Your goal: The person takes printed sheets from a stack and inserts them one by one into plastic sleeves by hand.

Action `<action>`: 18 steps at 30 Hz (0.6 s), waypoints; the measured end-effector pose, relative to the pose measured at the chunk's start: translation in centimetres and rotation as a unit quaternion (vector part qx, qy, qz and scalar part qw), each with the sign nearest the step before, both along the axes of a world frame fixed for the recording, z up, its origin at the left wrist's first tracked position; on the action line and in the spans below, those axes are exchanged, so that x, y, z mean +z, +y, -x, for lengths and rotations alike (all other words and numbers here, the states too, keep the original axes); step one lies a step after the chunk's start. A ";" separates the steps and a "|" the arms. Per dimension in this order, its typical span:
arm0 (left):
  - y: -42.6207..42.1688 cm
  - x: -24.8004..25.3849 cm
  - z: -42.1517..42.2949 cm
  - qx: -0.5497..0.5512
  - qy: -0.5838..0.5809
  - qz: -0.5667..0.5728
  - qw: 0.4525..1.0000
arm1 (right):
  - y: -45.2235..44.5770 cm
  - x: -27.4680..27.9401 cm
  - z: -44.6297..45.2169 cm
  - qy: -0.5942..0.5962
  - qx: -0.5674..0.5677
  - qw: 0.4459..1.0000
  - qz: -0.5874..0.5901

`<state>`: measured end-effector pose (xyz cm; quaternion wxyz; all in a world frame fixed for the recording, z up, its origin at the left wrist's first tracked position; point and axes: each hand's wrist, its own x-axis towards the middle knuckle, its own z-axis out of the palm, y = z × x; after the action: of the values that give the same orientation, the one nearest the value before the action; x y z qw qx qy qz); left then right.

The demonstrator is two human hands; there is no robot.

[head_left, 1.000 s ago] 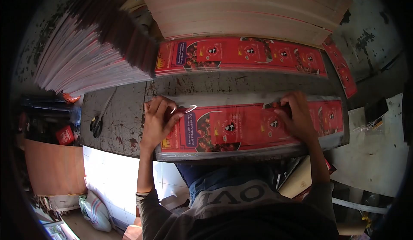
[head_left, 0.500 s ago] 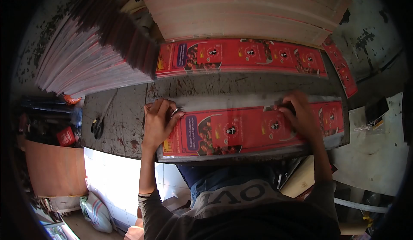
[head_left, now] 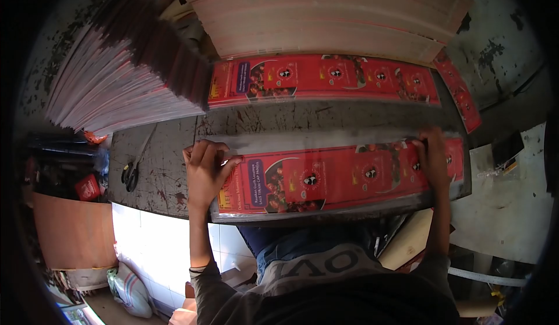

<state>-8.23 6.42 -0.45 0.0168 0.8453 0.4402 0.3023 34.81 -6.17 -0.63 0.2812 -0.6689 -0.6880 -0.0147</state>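
Note:
A long red printed sheet with panda emblems lies under clear plastic along the table's near edge. My left hand is at its upper left corner, with the fingers curled and a gap between thumb and forefinger; nothing shows in that gap. Near the sheet's upper right part is my right hand, its fingers bent down and smeared by motion, so what they hold, if anything, is hidden. A strip of clear plastic shows above the red print, between the hands.
Similar red sheets lie farther back, before large tan boards. A tall fanned stack stands at the left. Black-handled scissors lie on the scratched table. Another red strip hangs over the right edge.
My right hand has moved right along the sheet's upper edge. My left hand has shifted slightly left, and its thumb and forefinger have parted. Bright glints by the left fingertips are gone.

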 end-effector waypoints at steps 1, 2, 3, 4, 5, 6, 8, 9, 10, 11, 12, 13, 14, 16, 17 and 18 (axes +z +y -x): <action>-0.3 0.2 0.1 0.003 -0.008 -0.038 0.999 | -0.3 -0.1 0.0 -0.031 -0.014 0.998 -0.060; -0.6 0.4 0.2 0.001 -0.009 -0.040 0.999 | -0.6 -0.1 0.1 -0.061 -0.028 0.991 -0.119; -1.1 0.5 0.4 0.014 -0.041 -0.068 0.997 | -1.0 -0.1 0.0 -0.061 -0.030 0.990 -0.120; -1.6 0.6 0.5 0.027 -0.073 -0.096 0.992 | -1.6 0.0 -0.1 -0.104 -0.040 0.980 -0.167; -2.0 0.8 0.9 0.011 -0.116 -0.100 0.988 | -2.2 -0.1 -0.2 -0.146 -0.050 0.965 -0.214; -2.3 0.7 1.2 0.009 -0.117 -0.100 0.988 | -3.0 -0.5 -0.5 -0.146 -0.052 0.964 -0.214; -3.0 0.4 1.8 -0.095 -0.360 -0.005 0.928 | -4.7 -1.8 -0.8 -0.126 -0.076 0.941 -0.303; -4.0 0.3 2.2 -0.111 -0.430 0.107 0.889 | -5.2 -0.9 0.1 -0.175 -0.102 0.918 -0.340; -4.8 0.3 2.7 -0.111 -0.430 0.108 0.889 | -5.6 -1.0 0.1 -0.175 -0.103 0.919 -0.339; -5.4 0.4 3.2 -0.169 -0.463 0.216 0.843 | -6.0 -1.1 0.0 -0.195 -0.101 0.897 -0.385; -5.7 0.5 3.4 -0.224 -0.489 0.320 0.780 | -6.3 -1.2 -0.1 -0.214 -0.098 0.872 -0.429; -5.9 0.6 3.1 -0.241 -0.477 0.348 0.771 | -6.4 -1.4 -0.1 -0.202 -0.092 0.864 -0.452; -5.9 0.5 3.2 -0.239 -0.478 0.348 0.770 | -6.7 -1.3 -0.2 -0.202 -0.091 0.865 -0.451; -5.7 0.1 3.4 -0.268 -0.318 0.360 0.835 | -7.1 -0.6 -0.2 -0.187 -0.054 0.891 -0.411; -6.2 -0.4 4.2 -0.218 -0.335 0.382 0.833 | -6.7 -0.3 0.0 -0.188 -0.054 0.890 -0.413; -5.8 -0.9 4.7 -0.220 -0.335 0.380 0.833 | -5.4 0.8 1.0 -0.190 -0.063 0.872 -0.447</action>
<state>-12.97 0.67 -1.32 0.5494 0.6937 0.2902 0.3643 33.83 -11.59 0.15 0.4123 -0.4982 -0.6047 -0.4649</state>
